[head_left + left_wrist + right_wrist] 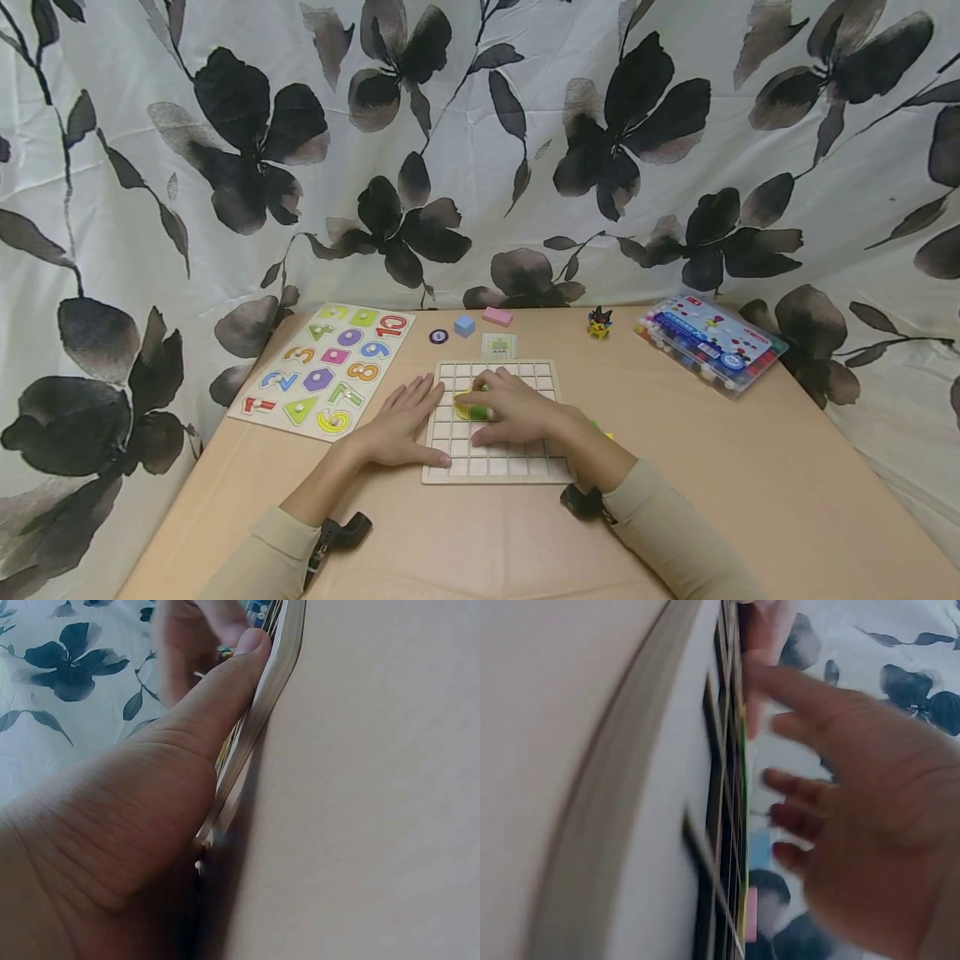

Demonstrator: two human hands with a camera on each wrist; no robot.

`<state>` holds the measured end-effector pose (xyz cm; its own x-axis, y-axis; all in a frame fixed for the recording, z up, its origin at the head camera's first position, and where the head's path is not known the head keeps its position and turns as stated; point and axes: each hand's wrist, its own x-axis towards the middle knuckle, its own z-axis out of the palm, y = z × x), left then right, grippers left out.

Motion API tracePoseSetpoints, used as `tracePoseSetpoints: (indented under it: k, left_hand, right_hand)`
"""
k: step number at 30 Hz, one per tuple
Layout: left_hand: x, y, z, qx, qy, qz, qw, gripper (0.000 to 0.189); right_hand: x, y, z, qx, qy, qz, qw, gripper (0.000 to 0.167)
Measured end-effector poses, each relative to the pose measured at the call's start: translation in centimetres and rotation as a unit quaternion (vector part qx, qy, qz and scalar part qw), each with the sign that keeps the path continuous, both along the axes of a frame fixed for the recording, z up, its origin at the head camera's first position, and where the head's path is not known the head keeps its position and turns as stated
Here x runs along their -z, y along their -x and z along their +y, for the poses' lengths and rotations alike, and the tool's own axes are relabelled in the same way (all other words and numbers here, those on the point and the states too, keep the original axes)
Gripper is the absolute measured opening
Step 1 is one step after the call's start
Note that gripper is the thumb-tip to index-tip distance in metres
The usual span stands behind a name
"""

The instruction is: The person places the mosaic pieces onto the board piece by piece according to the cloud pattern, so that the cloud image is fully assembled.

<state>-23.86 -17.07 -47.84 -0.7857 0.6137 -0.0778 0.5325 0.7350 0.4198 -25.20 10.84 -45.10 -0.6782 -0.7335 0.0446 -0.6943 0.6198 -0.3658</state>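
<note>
A wooden grid board with white squares lies flat at the middle of the table. My left hand rests on its left edge, fingers extended, and the thumb lies along the near side in the left wrist view. Above the board is my right hand, its fingers loosely bent. In the right wrist view, that right hand has a gap between its fingers and the board, and nothing shows in its grasp. Below the fingers, a yellow piece and a green piece lie on the grid, partly hidden.
Behind the board are a small grid card, a blue block, a pink block and a round token. A number-and-shape board lies left. To the right stand a small figurine and a plastic case.
</note>
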Motion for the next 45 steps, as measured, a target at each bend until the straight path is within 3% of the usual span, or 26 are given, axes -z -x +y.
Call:
tracePoseSetpoints:
  k: [3, 8, 14, 19, 23, 31, 38, 45]
  left_hand:
    - [0.1, 0.1, 0.0, -0.001, 0.0, 0.001, 1.0, 0.126]
    - [0.3, 0.1, 0.1, -0.002, 0.003, 0.005, 1.0, 0.127]
    - [0.2, 0.0, 0.2, -0.003, -0.003, 0.004, 1.0, 0.128]
    - [0.2, 0.0, 0.2, -0.003, -0.003, 0.004, 1.0, 0.127]
    - [0.2, 0.0, 0.2, -0.003, -0.003, 0.005, 1.0, 0.127]
    - [0.4, -0.2, 0.2, -0.006, -0.003, 0.002, 1.0, 0.128]
    - [0.4, -0.1, 0.2, -0.008, 0.0, 0.003, 1.0, 0.127]
    - [0.5, 0.0, 0.1, -0.008, 0.006, 0.002, 1.0, 0.128]
  right_hand:
    - [-0.9, 0.0, 1.3, 0.028, 0.047, -0.028, 0.9981, 0.066]
    - [-2.4, -0.2, 4.6, 0.079, 0.116, -0.085, 0.9864, 0.058]
    - [-3.3, 0.0, 8.7, 0.116, 0.149, -0.115, 0.9753, 0.053]
    - [-3.2, 0.3, 12.1, 0.13, 0.148, -0.132, 0.9716, 0.043]
    - [-2.8, 0.8, 14.4, 0.117, 0.136, -0.157, 0.9712, 0.035]
    - [-2.1, 1.0, 15.9, 0.077, 0.067, -0.271, 0.9571, 0.022]
    - [-1.3, 1.2, 14.9, 0.052, 0.034, -0.27, 0.961, 0.017]
    - [-1.3, 1.2, 14.7, 0.072, 0.033, -0.273, 0.9589, 0.014]
